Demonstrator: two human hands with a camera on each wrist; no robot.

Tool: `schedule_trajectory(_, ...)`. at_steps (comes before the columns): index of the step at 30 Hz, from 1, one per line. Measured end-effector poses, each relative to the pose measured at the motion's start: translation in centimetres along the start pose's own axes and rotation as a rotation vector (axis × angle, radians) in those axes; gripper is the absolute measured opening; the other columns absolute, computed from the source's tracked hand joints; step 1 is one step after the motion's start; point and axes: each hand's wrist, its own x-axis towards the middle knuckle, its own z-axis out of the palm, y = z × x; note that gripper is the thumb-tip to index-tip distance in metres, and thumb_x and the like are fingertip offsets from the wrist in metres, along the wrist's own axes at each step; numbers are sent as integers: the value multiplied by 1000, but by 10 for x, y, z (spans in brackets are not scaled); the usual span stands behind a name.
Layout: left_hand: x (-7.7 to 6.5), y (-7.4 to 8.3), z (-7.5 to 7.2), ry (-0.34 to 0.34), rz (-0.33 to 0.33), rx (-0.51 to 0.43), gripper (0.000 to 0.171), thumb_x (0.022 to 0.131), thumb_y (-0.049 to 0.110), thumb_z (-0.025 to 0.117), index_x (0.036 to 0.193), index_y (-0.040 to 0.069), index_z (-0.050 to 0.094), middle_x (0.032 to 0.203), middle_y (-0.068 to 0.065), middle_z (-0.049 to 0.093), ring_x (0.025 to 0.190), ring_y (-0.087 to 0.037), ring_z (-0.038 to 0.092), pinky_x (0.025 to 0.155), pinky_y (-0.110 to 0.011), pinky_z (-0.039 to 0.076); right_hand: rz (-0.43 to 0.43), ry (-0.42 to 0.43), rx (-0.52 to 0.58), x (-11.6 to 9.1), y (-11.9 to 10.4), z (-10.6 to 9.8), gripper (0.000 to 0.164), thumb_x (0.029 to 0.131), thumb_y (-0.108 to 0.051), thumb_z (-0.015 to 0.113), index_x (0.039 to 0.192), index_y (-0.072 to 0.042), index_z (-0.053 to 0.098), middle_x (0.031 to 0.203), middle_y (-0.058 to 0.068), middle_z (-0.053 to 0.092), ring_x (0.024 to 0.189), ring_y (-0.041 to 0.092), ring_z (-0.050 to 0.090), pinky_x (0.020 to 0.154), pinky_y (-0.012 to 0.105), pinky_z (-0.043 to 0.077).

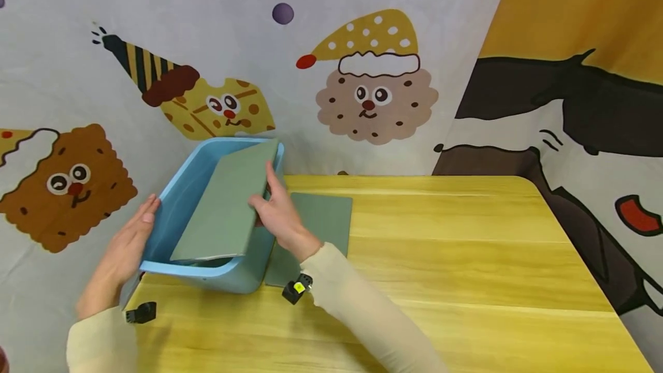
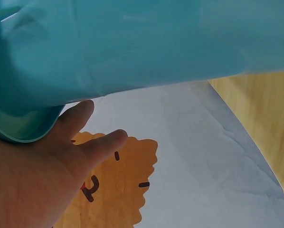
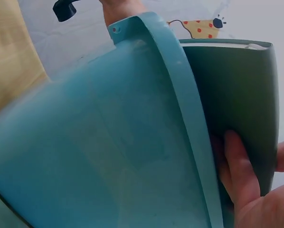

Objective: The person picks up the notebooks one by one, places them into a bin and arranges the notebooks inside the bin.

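A grey-green hardcover book [image 1: 228,203] lies slanted in the mouth of a light blue plastic bin [image 1: 248,269]. My right hand [image 1: 282,217] grips the book by its right edge, thumb on top and fingers underneath. In the right wrist view the book [image 3: 237,90] shows white page edges at its end. My left hand [image 1: 126,243] rests along the bin's left rim, and in the left wrist view this hand [image 2: 52,166] has its fingers stretched out against the bin's outer wall [image 2: 146,42]. Part of the bin's inside is hidden under the book.
A second flat grey-green item [image 1: 323,217] lies on the wooden table [image 1: 466,258], partly behind the bin. A cartoon-printed cloth [image 1: 233,22] hangs behind the table and down its left side. Small black devices [image 1: 141,312] are worn at both wrists.
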Motion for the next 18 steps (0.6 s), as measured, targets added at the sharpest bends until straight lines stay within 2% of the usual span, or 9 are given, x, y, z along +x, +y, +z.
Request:
schedule_trajectory(5,-2,-2,-3,6,-11,8,57,115,34,17,167,14,7,173,-16,-1,155,-51,-2,117,-75,-5,-15,0,-41,3,5,9,84,103,-2,54,168,-26,8,167,10,27,92,26,71,75,39,63)
schedule_trajectory(6,-2,-2,-4,8,-10,9,57,115,34,17,167,13,8,173,-16,0,155,-51,-2,117,-75,-5,-24,14,-76,4,5,11,83,103,-3,55,168,-24,9,166,11,29,101,25,70,81,39,62)
schedule_trajectory(9,-3,-2,-4,14,-1,17,57,115,33,17,167,11,9,172,-17,1,155,-51,-2,118,-74,-5,-55,60,-202,7,6,17,80,102,-5,57,168,-17,13,168,10,29,134,22,54,105,38,51)
schedule_trajectory(12,-2,-3,-3,14,0,21,57,115,33,18,167,11,10,172,-17,2,156,-48,-2,119,-72,-5,-88,103,-344,9,4,23,77,102,-6,58,167,-11,17,168,8,30,147,16,37,117,33,37)
schedule_trajectory(14,-1,-3,-2,13,3,25,56,115,32,18,167,11,11,173,-16,3,156,-47,-1,120,-71,-4,-92,117,-418,11,2,27,75,102,-8,58,167,-9,19,166,11,33,146,18,40,117,33,38)
schedule_trajectory(15,-1,-3,-2,12,4,27,56,115,32,18,167,11,11,173,-16,4,157,-46,-1,120,-70,-4,-89,114,-449,11,2,28,75,103,-9,57,166,-9,19,158,17,45,134,20,54,110,34,45)
schedule_trajectory(16,-1,-3,-1,12,5,26,56,115,32,18,167,11,12,173,-16,4,157,-46,-1,120,-70,-4,-88,116,-473,12,2,30,74,103,-9,57,166,-8,19,154,20,49,120,20,61,102,32,49)
schedule_trajectory(17,-1,-3,-1,13,5,26,56,115,32,18,167,11,12,173,-16,4,157,-46,-1,120,-70,-4,-82,114,-493,12,2,31,74,104,-10,57,166,-8,18,150,22,53,101,21,66,92,32,52)
schedule_trajectory(18,-1,-3,-1,13,5,25,56,115,32,18,167,11,12,173,-16,5,157,-46,-1,120,-70,-4,-77,110,-512,13,2,33,73,104,-10,56,166,-8,18,147,24,54,85,20,65,82,31,52)
